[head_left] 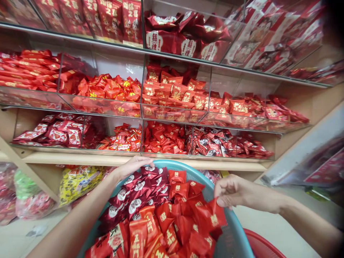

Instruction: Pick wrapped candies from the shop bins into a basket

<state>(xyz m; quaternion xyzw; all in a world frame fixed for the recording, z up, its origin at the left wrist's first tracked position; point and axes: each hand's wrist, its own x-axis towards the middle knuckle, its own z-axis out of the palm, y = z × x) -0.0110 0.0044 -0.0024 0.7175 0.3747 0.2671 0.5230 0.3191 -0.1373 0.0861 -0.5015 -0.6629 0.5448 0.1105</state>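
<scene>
A round blue plastic basket (233, 229) in front of me is heaped with wrapped sweets. My left hand (135, 165) grips its far-left rim, with the fingers laid along the edge. Between the thumb and fingers of my right hand (231, 191) is the corner of a red candy packet (213, 215) with gold print, at the basket's right side. Dark maroon packets (139, 186) with white labels lie at the back left of the heap. Towards the front are orange-red packets (138, 236) with gold characters, and more red packets (178, 190) lie at the back.
Behind the basket rise shelves with clear-fronted bins of red packets (165, 138). Below the wooden shelf edge (80, 158) stand a bag of yellow-wrapped sweets (79, 182) and other filled plastic bags (33, 195). A red basket rim (263, 243) shows at lower right.
</scene>
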